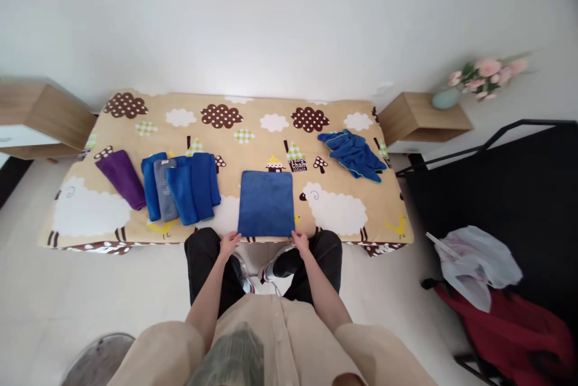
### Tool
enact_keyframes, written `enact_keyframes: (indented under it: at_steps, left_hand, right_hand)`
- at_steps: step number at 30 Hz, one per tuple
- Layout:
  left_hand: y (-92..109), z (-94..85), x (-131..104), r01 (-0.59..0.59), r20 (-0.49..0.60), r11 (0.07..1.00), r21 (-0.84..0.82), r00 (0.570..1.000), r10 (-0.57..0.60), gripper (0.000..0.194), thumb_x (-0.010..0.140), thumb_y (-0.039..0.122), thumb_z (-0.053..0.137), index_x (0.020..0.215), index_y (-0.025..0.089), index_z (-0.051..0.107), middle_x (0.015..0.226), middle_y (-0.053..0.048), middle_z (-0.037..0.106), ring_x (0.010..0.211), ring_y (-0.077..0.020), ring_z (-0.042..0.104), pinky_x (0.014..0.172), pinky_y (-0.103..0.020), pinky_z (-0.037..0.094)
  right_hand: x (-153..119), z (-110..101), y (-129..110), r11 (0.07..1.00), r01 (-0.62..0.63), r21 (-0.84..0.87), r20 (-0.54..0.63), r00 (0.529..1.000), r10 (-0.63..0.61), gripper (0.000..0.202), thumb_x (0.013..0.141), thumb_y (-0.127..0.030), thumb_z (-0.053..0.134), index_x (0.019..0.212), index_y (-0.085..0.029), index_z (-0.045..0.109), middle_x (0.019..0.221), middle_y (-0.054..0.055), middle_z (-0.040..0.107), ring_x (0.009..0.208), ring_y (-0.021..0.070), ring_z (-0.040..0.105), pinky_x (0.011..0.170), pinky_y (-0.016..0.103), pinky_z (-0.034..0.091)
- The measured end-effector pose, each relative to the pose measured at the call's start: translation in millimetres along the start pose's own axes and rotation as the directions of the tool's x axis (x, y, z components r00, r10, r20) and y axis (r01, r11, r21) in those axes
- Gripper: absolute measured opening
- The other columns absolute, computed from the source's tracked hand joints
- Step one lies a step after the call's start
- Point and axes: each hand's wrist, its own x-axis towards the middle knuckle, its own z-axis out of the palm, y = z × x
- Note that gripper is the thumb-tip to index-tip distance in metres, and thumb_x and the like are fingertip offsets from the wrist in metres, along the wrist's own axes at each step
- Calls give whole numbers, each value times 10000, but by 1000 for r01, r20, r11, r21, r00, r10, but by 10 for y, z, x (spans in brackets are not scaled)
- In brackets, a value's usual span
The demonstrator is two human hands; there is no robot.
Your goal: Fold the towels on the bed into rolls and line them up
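Observation:
A square blue towel point(266, 203) lies spread flat at the front edge of the patterned bed cover. At its near left corner my left hand point(230, 244) pinches the fabric. My right hand point(300, 241) grips the near right corner the same way. Left of the towel are several folded blue towels point(182, 190) in an overlapping row, with a folded grey towel point(165, 191) among them. Farther left rests a folded purple towel point(121, 179). A crumpled blue towel point(353, 154) with a green edge lies toward the back right.
Wooden nightstands point(43, 115) stand at both ends of the bed; the right one bears a vase point(446, 99) of pink flowers. A plastic bag point(478, 262) and a red bag point(519, 329) are at right, beside a black panel point(492, 193). A round stool point(100, 362) stands lower left.

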Motion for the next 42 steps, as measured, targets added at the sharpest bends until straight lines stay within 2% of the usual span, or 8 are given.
enact_keyframes:
  at_steps: [4, 10, 16, 20, 26, 31, 35, 42]
  left_hand:
    - [4, 57, 42, 25, -9, 999, -34, 1000, -26, 297, 805, 389, 823, 893, 149, 671, 826, -99, 757, 782, -229, 770, 658, -330, 647]
    - [-3, 96, 46, -8, -105, 1000, 1, 994, 8, 181, 830, 350, 711, 857, 195, 622, 774, -34, 718, 753, -192, 745, 689, -291, 622]
    - [-114, 15, -163, -71, -42, 996, 55, 996, 73, 177, 828, 259, 578, 908, 188, 718, 756, -25, 695, 688, -173, 702, 652, -276, 595]
    - [-90, -20, -197, -118, 0, 989, 92, 993, 118, 268, 794, 267, 622, 986, 170, 783, 768, -35, 722, 756, -199, 718, 757, -315, 615]
    - [39, -28, -81, -207, -39, 966, 156, 976, 215, 346, 664, 141, 690, 991, 168, 802, 971, -84, 757, 888, -239, 723, 962, -393, 590]
    - [79, -21, 71, -224, -77, 960, 169, 968, 240, 188, 734, 227, 688, 887, 196, 793, 1070, -111, 738, 989, -274, 720, 987, -427, 587]
    - [90, -8, 202, -237, -56, 962, 136, 968, 246, 238, 776, 323, 706, 962, 189, 773, 1178, -120, 739, 1125, -293, 698, 972, -401, 588]
    - [75, 14, 380, -188, -30, 976, 111, 981, 192, 254, 840, 382, 677, 961, 166, 734, 992, -117, 777, 997, -284, 731, 1016, -418, 553]
  right_hand:
    - [-6, 15, -77, 996, -77, 36, 7, 997, 77, 159, 802, -292, 691, 749, -240, 550, 626, 20, 687, 586, 218, 733, 584, 302, 587]
    - [-64, -21, -133, 1000, -17, 3, -1, 1000, 17, 79, 787, -212, 630, 792, -239, 556, 644, 6, 698, 576, 205, 724, 647, 298, 602]
    - [-193, -162, -77, 991, 102, -90, 89, 992, -94, 115, 694, -166, 583, 682, -236, 673, 698, 20, 745, 771, 234, 761, 862, 343, 601]
    - [-265, -204, -55, 983, 159, -91, 139, 980, -146, 216, 698, -229, 596, 803, -209, 784, 822, 56, 792, 830, 241, 755, 884, 359, 595]
    - [-236, -213, -96, 972, 223, -74, 154, 966, -210, 377, 593, -172, 633, 922, -151, 815, 693, 28, 735, 652, 208, 665, 773, 346, 596]
    - [-99, -176, -164, 967, 244, -71, 60, 969, -240, 199, 648, -173, 621, 778, -184, 772, 951, 88, 774, 858, 234, 705, 954, 399, 577]
    - [9, -121, -207, 967, 252, -32, 20, 968, -251, 97, 706, -223, 683, 773, -191, 744, 1159, 114, 764, 1118, 259, 701, 1061, 405, 542]
    - [171, -58, -201, 986, 163, 34, 42, 986, -164, 203, 738, -323, 752, 858, -161, 771, 871, 115, 805, 877, 287, 779, 899, 427, 636]
